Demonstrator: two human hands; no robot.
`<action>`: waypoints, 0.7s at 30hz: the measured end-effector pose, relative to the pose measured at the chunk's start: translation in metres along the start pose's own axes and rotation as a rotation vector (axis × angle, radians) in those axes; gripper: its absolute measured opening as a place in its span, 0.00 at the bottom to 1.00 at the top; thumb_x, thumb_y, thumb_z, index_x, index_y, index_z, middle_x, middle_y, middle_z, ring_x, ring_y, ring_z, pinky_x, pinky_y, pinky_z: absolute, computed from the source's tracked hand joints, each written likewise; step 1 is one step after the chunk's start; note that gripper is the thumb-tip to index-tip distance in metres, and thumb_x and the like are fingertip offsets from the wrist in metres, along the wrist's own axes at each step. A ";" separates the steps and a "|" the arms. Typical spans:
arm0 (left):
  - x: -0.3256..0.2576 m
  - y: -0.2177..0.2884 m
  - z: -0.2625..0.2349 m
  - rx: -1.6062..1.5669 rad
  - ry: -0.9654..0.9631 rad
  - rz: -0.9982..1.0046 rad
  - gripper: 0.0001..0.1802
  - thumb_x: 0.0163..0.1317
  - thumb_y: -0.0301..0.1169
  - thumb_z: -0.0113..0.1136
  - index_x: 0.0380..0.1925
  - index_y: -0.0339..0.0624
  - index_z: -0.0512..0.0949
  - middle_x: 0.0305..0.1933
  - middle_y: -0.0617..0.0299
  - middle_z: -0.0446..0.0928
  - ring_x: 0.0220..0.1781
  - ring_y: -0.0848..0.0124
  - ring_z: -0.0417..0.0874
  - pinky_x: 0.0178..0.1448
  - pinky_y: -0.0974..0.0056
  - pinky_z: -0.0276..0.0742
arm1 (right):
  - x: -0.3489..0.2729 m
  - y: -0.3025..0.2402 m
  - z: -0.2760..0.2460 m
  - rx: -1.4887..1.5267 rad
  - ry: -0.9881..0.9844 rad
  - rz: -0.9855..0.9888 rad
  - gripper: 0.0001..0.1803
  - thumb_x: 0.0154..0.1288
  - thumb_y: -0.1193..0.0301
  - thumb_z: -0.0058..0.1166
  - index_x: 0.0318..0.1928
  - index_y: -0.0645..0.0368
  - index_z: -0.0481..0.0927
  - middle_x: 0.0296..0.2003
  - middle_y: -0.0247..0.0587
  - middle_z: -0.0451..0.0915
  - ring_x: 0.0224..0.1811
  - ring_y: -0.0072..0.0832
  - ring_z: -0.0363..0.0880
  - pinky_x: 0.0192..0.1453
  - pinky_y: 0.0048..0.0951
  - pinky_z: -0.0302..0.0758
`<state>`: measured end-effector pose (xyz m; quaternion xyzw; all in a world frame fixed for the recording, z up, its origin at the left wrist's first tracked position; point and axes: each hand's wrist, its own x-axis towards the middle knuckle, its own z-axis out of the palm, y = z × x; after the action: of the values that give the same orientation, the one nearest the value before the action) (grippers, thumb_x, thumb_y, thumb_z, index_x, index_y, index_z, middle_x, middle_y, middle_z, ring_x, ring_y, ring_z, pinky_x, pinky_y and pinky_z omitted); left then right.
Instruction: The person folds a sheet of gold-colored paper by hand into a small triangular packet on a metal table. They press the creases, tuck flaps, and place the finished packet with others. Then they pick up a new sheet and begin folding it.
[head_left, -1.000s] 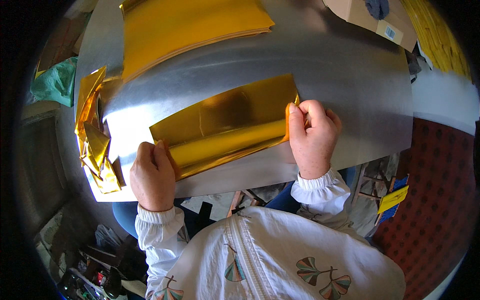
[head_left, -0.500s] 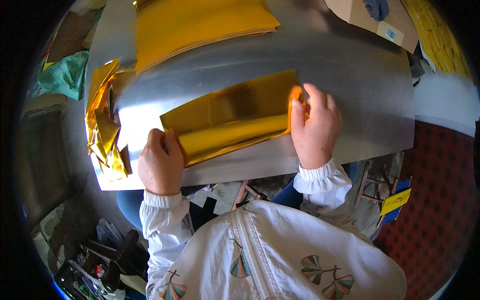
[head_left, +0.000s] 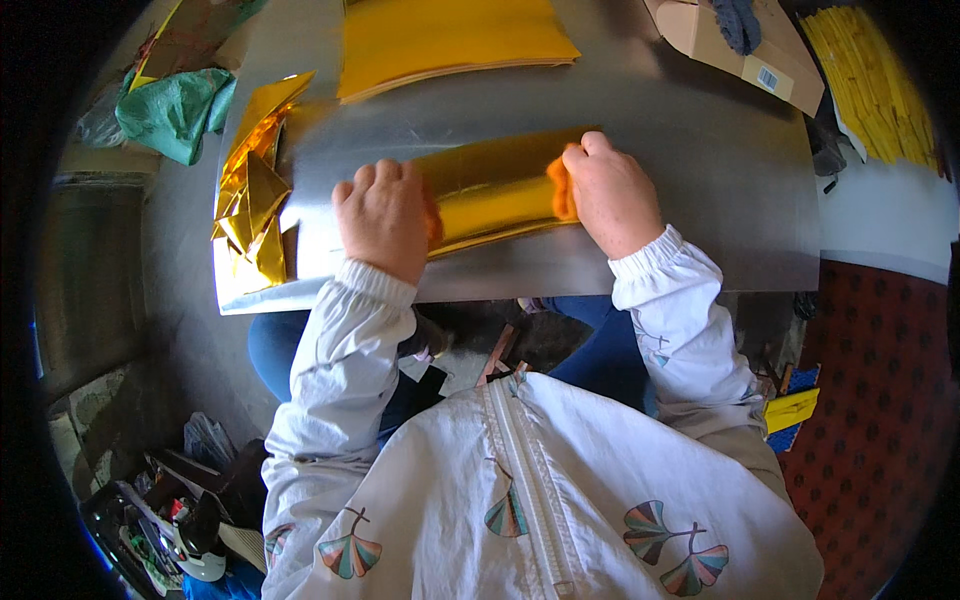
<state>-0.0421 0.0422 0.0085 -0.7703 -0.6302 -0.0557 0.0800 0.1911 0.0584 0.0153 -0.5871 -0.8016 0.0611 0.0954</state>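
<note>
A sheet of shiny gold foil paper lies across the metal tabletop, its near part curved over into a roll or fold. My left hand is closed on its left end, knuckles up, covering that corner. At the other end my right hand grips the sheet, thumb side inward. Orange paper backing shows beside both hands. Left of my left hand lies a small pile of folded gold foil pieces. Beyond the sheet sits a stack of flat gold foil sheets.
The grey metal table ends just in front of my lap. A cardboard box with a dark cloth on it stands at the far right. Yellow strips lie beyond that corner. A green plastic bag is off the left edge.
Both hands have moved away from me with the sheet, and the left one has come inward over its end. Less of the sheet's far flat part shows. The view has shifted too.
</note>
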 end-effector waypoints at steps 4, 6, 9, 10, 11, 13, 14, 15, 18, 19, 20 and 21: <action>0.011 0.008 -0.002 0.054 -0.086 0.029 0.10 0.58 0.34 0.62 0.39 0.47 0.78 0.42 0.60 0.80 0.49 0.61 0.80 0.52 0.56 0.71 | 0.004 -0.028 0.005 -0.025 -0.102 0.190 0.18 0.63 0.61 0.60 0.39 0.66 0.81 0.41 0.51 0.76 0.39 0.43 0.83 0.44 0.35 0.81; 0.016 0.016 -0.005 0.110 -0.188 -0.013 0.10 0.61 0.35 0.61 0.41 0.46 0.78 0.44 0.60 0.81 0.51 0.62 0.80 0.53 0.57 0.73 | 0.006 -0.036 0.005 -0.043 -0.134 0.255 0.23 0.64 0.55 0.59 0.42 0.66 0.81 0.43 0.52 0.75 0.40 0.43 0.82 0.45 0.35 0.82; 0.018 0.028 -0.008 0.084 -0.268 -0.101 0.11 0.64 0.38 0.59 0.42 0.47 0.78 0.46 0.60 0.81 0.52 0.61 0.81 0.51 0.58 0.77 | 0.005 -0.044 0.004 -0.027 -0.153 0.315 0.32 0.61 0.48 0.61 0.46 0.70 0.79 0.46 0.55 0.74 0.43 0.44 0.81 0.47 0.34 0.81; 0.017 0.032 -0.007 0.063 -0.274 -0.136 0.11 0.64 0.39 0.58 0.42 0.47 0.78 0.46 0.60 0.81 0.52 0.61 0.81 0.50 0.58 0.77 | 0.005 -0.045 0.004 -0.009 -0.166 0.332 0.36 0.59 0.46 0.62 0.49 0.72 0.78 0.49 0.57 0.73 0.46 0.45 0.81 0.49 0.34 0.80; 0.015 0.035 -0.005 0.044 -0.263 -0.158 0.15 0.61 0.38 0.61 0.45 0.44 0.76 0.45 0.56 0.80 0.51 0.58 0.81 0.53 0.56 0.78 | 0.004 -0.046 0.004 0.021 -0.172 0.347 0.40 0.58 0.44 0.62 0.51 0.74 0.77 0.52 0.60 0.73 0.48 0.47 0.80 0.51 0.34 0.79; 0.007 0.042 0.001 -0.023 -0.186 -0.110 0.15 0.60 0.37 0.61 0.45 0.44 0.76 0.47 0.56 0.80 0.53 0.58 0.80 0.56 0.55 0.76 | 0.002 -0.047 0.005 -0.005 -0.190 0.339 0.41 0.59 0.44 0.61 0.53 0.74 0.75 0.54 0.60 0.71 0.50 0.47 0.79 0.56 0.35 0.76; 0.002 0.045 0.004 -0.062 -0.106 -0.084 0.15 0.60 0.36 0.60 0.45 0.43 0.76 0.48 0.55 0.79 0.55 0.57 0.79 0.57 0.54 0.75 | 0.001 -0.047 0.007 -0.004 -0.185 0.330 0.42 0.59 0.44 0.60 0.54 0.74 0.75 0.55 0.60 0.71 0.50 0.48 0.79 0.58 0.35 0.75; -0.004 0.048 0.008 -0.111 0.014 0.012 0.14 0.61 0.35 0.59 0.45 0.43 0.77 0.52 0.54 0.77 0.59 0.58 0.76 0.62 0.53 0.70 | 0.000 -0.047 0.010 -0.058 -0.170 0.324 0.41 0.58 0.43 0.60 0.52 0.74 0.75 0.52 0.58 0.71 0.49 0.46 0.79 0.56 0.35 0.76; -0.014 0.055 0.023 -0.303 0.077 0.139 0.19 0.63 0.32 0.54 0.55 0.43 0.75 0.63 0.53 0.72 0.69 0.58 0.68 0.70 0.54 0.62 | -0.004 -0.047 0.019 -0.153 -0.091 0.304 0.41 0.57 0.41 0.60 0.50 0.73 0.75 0.47 0.53 0.71 0.49 0.44 0.78 0.55 0.34 0.76; -0.016 0.056 0.028 -0.339 0.120 0.130 0.20 0.64 0.33 0.53 0.56 0.44 0.74 0.65 0.54 0.71 0.70 0.59 0.67 0.71 0.54 0.61 | -0.004 -0.047 0.023 -0.161 -0.062 0.298 0.42 0.57 0.42 0.60 0.51 0.73 0.75 0.48 0.53 0.71 0.49 0.45 0.78 0.57 0.35 0.74; -0.019 0.057 0.031 -0.365 0.116 0.115 0.22 0.64 0.33 0.53 0.58 0.44 0.73 0.67 0.55 0.69 0.71 0.60 0.65 0.72 0.55 0.59 | -0.006 -0.046 0.026 -0.164 -0.048 0.303 0.42 0.57 0.42 0.60 0.52 0.73 0.74 0.48 0.52 0.71 0.50 0.45 0.77 0.60 0.36 0.72; -0.020 0.056 0.034 -0.378 0.072 0.092 0.23 0.65 0.33 0.52 0.60 0.44 0.72 0.69 0.56 0.67 0.72 0.61 0.64 0.74 0.55 0.57 | -0.007 -0.047 0.029 -0.161 0.000 0.299 0.42 0.57 0.42 0.60 0.53 0.73 0.73 0.48 0.52 0.71 0.50 0.45 0.77 0.60 0.37 0.71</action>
<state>0.0087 0.0190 -0.0318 -0.7969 -0.5696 -0.1971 -0.0411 0.1433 0.0383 -0.0039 -0.7055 -0.7076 0.0101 0.0376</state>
